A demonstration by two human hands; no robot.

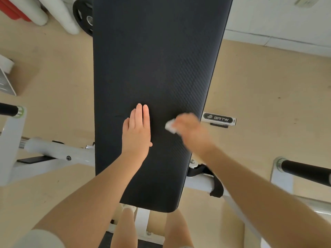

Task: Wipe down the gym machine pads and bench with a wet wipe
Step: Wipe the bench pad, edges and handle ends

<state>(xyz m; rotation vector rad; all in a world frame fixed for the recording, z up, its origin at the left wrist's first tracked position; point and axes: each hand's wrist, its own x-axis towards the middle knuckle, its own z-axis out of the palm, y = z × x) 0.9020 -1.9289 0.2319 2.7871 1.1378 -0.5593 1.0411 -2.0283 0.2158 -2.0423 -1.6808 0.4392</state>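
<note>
Bench pad: a long black textured vinyl bench pad [154, 68] fills the middle of the view. Its long axis runs from near to far, the rounded near end pointing toward the person's legs and the far end passing out of the top of the view. It narrows slightly toward the near end.

Left hand: the left hand [137, 130] lies flat, palm down, on the pad a little left of its centre line, fingers straight, close together and pointing far, thumb out to the right. It holds nothing.

Right hand: the right hand [189, 130] is blurred, on the right part of the pad close to its right edge. Its fingers are curled over a small white crumpled wet wipe [170, 125], which sticks out on the hand's left side against the pad surface.

Wipe position: between the two hands, nearer the right one, about level with the left hand's knuckles.

Frame: a white metal bench frame [53, 149] shows on both sides under the pad, with a white foot piece marked BRTW [219, 119] just right of the pad edge.

Handles: black padded bars [304, 170] at near right and at left.

Floor: tan floor [259, 97]; a black weight plate [84, 15] leans at far left.
</note>
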